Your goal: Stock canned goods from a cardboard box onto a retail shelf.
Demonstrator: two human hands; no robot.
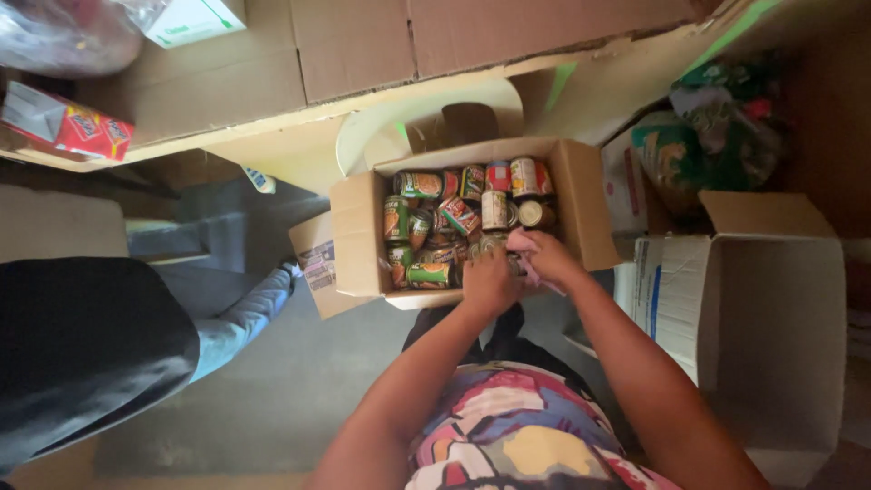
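From the head camera, looking straight down, an open cardboard box [358, 238] sat in front of the person, packed with tin cans [458, 216] lying on their sides and standing on end, their labels mostly green and red. Both hands were down at the near edge of that load: the left hand [488, 281] was curled over a can near the front wall, fingers bent as if gripping, though the can beneath was mostly hidden, so I could not tell whether it was truly clasped. The right hand [544, 259] lay just beside it, touching, fingers folded over a pinkish cloth or wrapper [524, 242] on top of the cans; its hold also could not be made out. The cans looked rigid, smooth-sided and heavy for their size, likely slippery on the label, best taken around the cylindrical middle. To the right stood an empty white-lined carton [771, 318]; to the left, another person's dark sleeve [91, 345] and jeans-clad leg [245, 318] showed over the grey floor [290, 381].
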